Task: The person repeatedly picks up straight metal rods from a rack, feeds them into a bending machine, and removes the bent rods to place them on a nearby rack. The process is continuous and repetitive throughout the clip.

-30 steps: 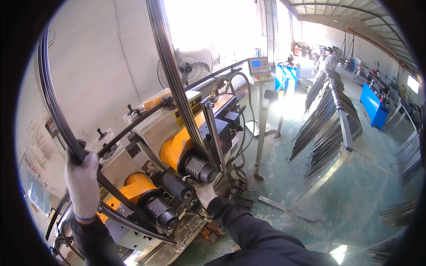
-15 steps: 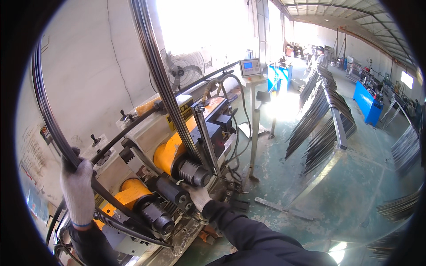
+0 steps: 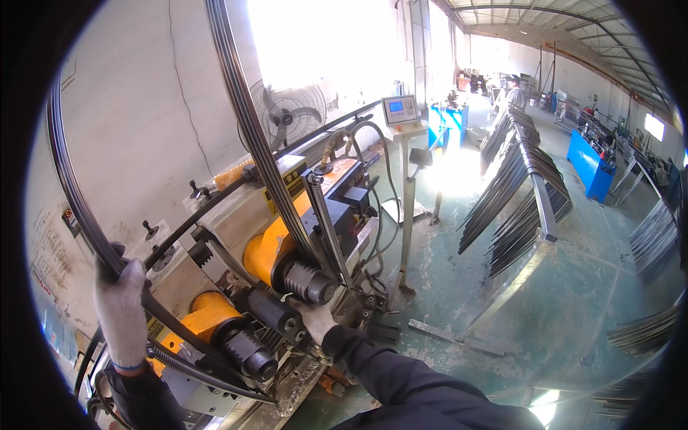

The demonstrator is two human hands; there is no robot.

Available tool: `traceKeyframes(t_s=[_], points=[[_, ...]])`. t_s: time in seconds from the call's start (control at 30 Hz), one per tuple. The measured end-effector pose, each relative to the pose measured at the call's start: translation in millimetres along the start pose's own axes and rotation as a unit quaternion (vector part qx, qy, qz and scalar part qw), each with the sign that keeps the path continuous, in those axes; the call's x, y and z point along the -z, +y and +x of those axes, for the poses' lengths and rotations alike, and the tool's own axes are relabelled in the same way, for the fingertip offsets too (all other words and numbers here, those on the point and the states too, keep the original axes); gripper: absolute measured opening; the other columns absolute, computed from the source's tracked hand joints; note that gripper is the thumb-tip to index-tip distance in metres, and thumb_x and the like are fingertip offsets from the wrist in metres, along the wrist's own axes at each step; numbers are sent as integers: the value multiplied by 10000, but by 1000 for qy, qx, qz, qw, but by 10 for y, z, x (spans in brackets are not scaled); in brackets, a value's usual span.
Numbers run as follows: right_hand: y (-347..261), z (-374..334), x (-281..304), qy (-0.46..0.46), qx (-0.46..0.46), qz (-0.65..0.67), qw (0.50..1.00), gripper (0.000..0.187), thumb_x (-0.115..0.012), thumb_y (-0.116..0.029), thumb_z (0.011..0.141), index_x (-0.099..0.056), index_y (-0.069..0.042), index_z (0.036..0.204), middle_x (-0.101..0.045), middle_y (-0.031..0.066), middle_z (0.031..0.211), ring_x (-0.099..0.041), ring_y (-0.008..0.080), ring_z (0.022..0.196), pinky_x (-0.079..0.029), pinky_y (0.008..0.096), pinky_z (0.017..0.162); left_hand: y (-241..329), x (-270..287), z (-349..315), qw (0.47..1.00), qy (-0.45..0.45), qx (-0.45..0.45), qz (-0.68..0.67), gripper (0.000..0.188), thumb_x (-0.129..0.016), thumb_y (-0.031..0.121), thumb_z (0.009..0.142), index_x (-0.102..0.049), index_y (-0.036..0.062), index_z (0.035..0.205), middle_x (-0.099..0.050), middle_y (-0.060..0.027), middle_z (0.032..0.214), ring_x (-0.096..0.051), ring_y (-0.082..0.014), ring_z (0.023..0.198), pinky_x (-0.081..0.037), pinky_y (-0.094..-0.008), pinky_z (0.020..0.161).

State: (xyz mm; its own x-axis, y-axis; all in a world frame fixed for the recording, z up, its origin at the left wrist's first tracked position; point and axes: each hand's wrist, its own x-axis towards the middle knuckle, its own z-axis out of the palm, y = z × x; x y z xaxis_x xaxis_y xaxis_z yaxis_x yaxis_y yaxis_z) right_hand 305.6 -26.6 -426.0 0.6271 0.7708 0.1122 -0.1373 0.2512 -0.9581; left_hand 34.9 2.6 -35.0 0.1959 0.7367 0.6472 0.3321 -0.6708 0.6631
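My left hand, in a pale knitted glove, is wrapped round a bundle of dark metal rods that rises steeply at the left. Below the hand, the rods run down toward the lower grooved black roller of a bending machine. A second upright rod bundle comes down beside the upper grooved roller. My gloved right hand reaches in under that roller, against the end of a black cylindrical block. Its fingers are partly hidden there.
A control box with a small screen stands on a post beyond the machine, with a fan by the window. Bent rods hang over a rack at right. Blue machines and a person are farther back.
The view has shifted slightly. My left hand keeps its grip on the rods, and my right hand stays by the black block, with its thumb side showing a little more.
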Motion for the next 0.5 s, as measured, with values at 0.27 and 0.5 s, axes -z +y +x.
traceKeyframes(t_s=[0.27,0.5], points=[[300,97,-35,-10,74,-73,995,327,-613,-235,1097,-750,-105,1363,-747,227,1320,-703,381,1282,-545,445,1099,-73,8,162,991,17,34,-130,392,-696,138,1071,-594,-11,1418,-657,-54,993,-638,-147,759,-559,-293,700],[167,-70,30,-39,60,-122,990,298,-685,-196,1044,-762,-62,1299,-781,185,1202,-745,315,1115,-581,423,979,153,176,169,993,47,45,-103,370,-665,142,1087,-632,4,1429,-700,-82,1005,-696,-151,855,-591,-296,775]])
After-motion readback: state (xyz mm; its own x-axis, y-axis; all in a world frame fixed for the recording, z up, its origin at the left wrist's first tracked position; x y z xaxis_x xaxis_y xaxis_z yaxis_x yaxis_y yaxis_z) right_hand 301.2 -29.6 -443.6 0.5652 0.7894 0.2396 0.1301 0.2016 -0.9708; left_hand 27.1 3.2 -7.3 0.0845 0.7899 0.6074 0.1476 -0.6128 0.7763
